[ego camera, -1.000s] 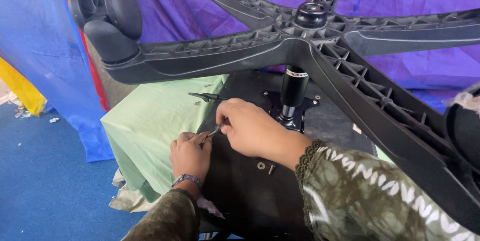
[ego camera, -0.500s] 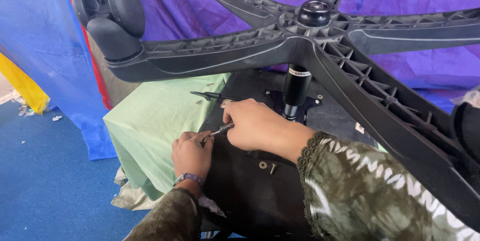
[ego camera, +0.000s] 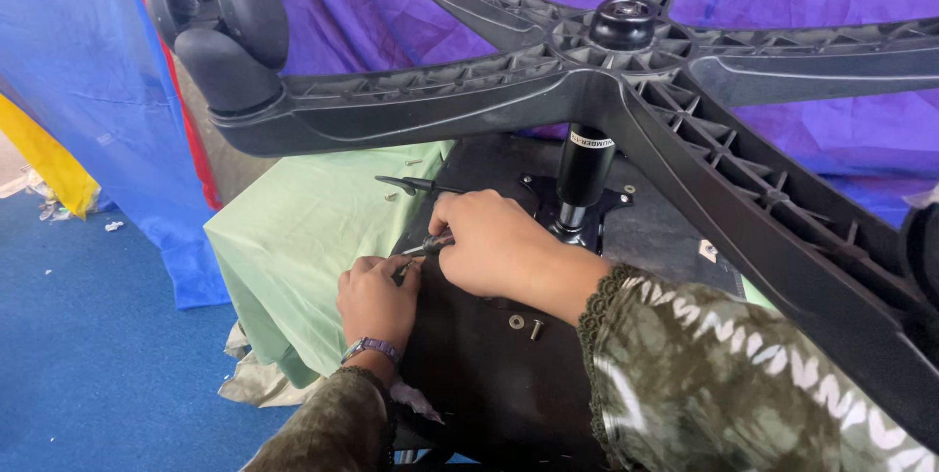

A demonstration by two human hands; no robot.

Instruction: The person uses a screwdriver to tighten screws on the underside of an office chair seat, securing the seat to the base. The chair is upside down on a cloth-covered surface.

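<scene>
Purple and blue tarps (ego camera: 323,12) behind, blue floor (ego camera: 88,364).

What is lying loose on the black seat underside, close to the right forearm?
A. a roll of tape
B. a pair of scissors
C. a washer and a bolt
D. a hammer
C: a small round washer and a short bolt lie side by side on the black seat underside, just below the right hand.
</scene>
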